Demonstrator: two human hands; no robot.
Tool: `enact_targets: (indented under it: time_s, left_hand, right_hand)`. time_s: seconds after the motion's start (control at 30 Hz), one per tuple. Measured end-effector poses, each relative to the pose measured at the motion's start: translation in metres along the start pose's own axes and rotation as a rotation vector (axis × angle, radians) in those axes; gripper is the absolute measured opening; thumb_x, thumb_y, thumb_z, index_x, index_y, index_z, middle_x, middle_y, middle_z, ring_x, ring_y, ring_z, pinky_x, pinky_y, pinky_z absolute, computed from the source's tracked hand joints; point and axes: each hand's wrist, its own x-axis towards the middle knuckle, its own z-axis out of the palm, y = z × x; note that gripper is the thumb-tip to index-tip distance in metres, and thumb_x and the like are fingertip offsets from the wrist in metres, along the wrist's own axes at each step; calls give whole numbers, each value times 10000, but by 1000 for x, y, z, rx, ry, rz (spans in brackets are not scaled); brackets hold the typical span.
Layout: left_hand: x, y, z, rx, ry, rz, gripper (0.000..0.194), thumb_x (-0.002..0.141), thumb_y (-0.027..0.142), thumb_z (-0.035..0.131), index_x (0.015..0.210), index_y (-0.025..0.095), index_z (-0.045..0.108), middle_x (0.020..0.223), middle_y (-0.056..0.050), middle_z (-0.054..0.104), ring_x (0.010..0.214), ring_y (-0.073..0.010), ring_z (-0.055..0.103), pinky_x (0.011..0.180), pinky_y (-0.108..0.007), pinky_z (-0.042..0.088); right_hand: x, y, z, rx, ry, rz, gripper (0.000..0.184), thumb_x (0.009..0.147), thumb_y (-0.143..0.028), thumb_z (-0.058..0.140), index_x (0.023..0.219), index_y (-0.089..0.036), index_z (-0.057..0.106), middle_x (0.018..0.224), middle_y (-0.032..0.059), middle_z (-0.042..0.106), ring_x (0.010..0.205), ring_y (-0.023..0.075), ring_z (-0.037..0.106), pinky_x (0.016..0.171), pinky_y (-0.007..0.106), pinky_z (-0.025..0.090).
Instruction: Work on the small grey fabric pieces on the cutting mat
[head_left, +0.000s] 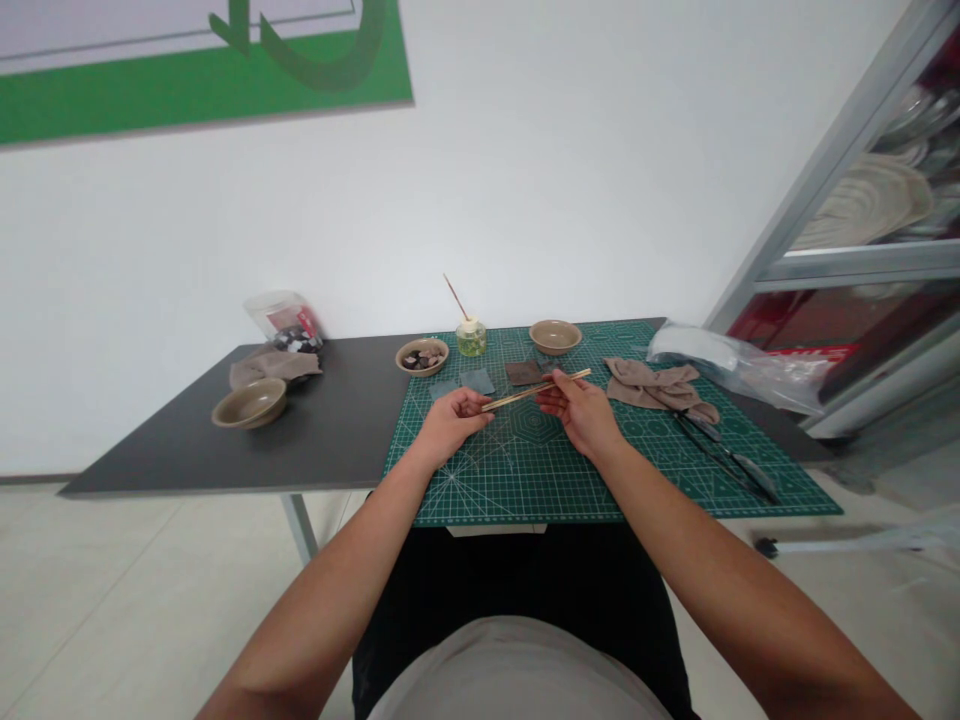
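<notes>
Both hands hold a small bundle of thin wooden sticks [517,396] slantwise above the green cutting mat [525,480]. My left hand [455,418] is closed on the lower left end. My right hand [574,405] pinches the bundle near its other end, and the tips stick out past the fingers. Just behind the hands lie grey sandpaper-like squares [477,381] and a brown square [523,373]. Further back are a bowl of small dark and pinkish pieces [403,364], a glass jar [472,342] with a thin brush-like stick standing in it, and a tan bowl [555,336].
On the mat's right side lie a crumpled brown cloth [649,383] and a pair of glasses [724,455]. A clear plastic bag [731,365] rests behind them. To the left stand another tan bowl [250,405], a second cloth [262,366] and a tipped clear container [279,312].
</notes>
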Motion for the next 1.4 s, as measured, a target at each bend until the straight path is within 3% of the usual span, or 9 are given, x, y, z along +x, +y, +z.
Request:
enact_targets:
  time_s: [0.63, 0.8, 0.93, 1.1, 1.27, 1.4]
  left_hand:
    - [-1, 5, 1, 15, 12, -28, 319, 623, 295, 801, 860, 153, 642, 635, 58, 559, 563, -69, 483, 565, -203, 343]
    - [0, 3, 0, 15, 34, -54, 291, 635, 294, 780, 842, 159, 625, 639, 53, 569, 556, -72, 479, 560, -208, 337]
    - [2, 0, -1, 55, 24, -63, 285, 639, 295, 771, 849, 163, 631, 711, 22, 613, 635, -103, 541, 629, -236, 397]
    - [1, -1, 0, 28, 4, -62, 279, 640, 288, 762, 842, 163, 615, 709, 24, 592, 627, -98, 519, 620, -236, 384]
    - [0, 0, 1, 42, 22, -45, 261, 659, 284, 742, 851, 165, 611, 670, 42, 542, 619, -94, 494, 613, -230, 374]
    - [0, 1, 1, 45, 21, -50, 251, 659, 278, 734, 842, 166, 604, 676, 39, 542, 629, -96, 496, 618, -231, 375]
  right_hand:
    - [-2, 3, 1, -24, 53, -54, 248, 751, -378, 763, 735, -154, 657, 603, 29, 690, 534, 150, 666, 463, 218, 552]
    - [3, -11, -1, -29, 88, -79, 260, 749, -388, 764, 727, -155, 650, 612, 26, 693, 544, 154, 670, 495, 237, 577]
    - [32, -44, 9, -55, 72, -293, 287, 757, -419, 759, 784, -153, 657, 686, 37, 717, 615, 155, 694, 553, 233, 598]
    - [90, -74, 41, -158, 122, -512, 313, 801, -461, 713, 816, -160, 630, 701, 37, 710, 647, 163, 709, 629, 283, 624]
    - [137, -64, 72, -271, 80, -570, 327, 825, -480, 669, 828, -156, 624, 710, 37, 697, 663, 162, 704, 637, 295, 624]
    - [160, -45, 83, -372, 34, -574, 348, 813, -500, 655, 860, -156, 640, 750, 41, 701, 663, 158, 693, 627, 296, 618]
